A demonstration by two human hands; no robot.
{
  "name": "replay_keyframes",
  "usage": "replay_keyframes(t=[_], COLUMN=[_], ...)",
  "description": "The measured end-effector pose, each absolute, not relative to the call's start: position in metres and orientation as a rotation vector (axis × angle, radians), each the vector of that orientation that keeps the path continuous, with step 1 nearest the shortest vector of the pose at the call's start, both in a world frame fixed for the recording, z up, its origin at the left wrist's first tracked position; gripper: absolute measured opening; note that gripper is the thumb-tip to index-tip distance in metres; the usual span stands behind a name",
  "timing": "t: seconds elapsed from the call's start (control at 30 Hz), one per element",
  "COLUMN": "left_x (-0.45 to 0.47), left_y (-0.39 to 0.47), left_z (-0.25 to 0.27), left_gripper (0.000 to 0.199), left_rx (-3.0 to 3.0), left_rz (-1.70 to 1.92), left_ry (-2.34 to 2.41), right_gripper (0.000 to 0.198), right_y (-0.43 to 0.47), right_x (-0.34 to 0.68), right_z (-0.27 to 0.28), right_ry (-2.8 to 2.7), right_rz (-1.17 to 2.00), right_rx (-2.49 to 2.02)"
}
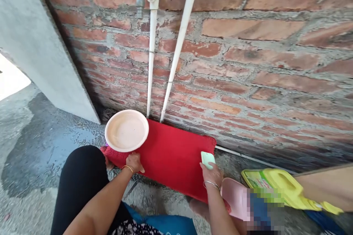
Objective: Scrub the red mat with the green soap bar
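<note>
The pale-green object, at the right end of the red cloth, is clamped in the right hand — if wet, it may slip. The left hand, on the near edge, grip unclear — may bump the left-end basin.

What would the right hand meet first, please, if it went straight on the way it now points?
The right hand, with the pale green object leading, would likely pass along the red cloth and meet the brick wall; whether it would touch the cloth first is unclear.
</note>
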State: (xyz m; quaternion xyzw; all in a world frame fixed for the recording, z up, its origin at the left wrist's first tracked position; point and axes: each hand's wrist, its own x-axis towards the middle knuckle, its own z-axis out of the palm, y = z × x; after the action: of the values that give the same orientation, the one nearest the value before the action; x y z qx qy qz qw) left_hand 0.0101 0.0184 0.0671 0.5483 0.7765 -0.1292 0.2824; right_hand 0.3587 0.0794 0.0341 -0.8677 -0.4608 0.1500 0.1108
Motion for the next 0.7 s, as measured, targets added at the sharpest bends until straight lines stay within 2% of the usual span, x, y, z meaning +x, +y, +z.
replay_keyframes(t=[0.13,0.47,0.57,0.7], left_x=[0.009,0.015,0.022,0.030], left_y=[0.018,0.009,0.004,0.001], left_z=[0.069,0.057,0.048,0.035], left_gripper=[0.068,0.079,0.077,0.065], left_rx=[1.451,1.462,1.508,1.586], left_rz=[-0.324,-0.252,-0.235,-0.193], left_ry=[2.075,2.104,2.108,2.055], right_gripper=[0.043,0.029,0.029,0.026], right_y=[0.070,0.020,0.019,0.032], right_x=[0.355,0.200,0.206,0.261], right_z=[0.030,0.044,0.046,0.038], right_ry=[-1.227,-2.176,-2.233,-1.893], right_rz=[0.437,0.602,0.600,0.463], right_rx=[-2.621,-1.869,-1.803,-2.022])
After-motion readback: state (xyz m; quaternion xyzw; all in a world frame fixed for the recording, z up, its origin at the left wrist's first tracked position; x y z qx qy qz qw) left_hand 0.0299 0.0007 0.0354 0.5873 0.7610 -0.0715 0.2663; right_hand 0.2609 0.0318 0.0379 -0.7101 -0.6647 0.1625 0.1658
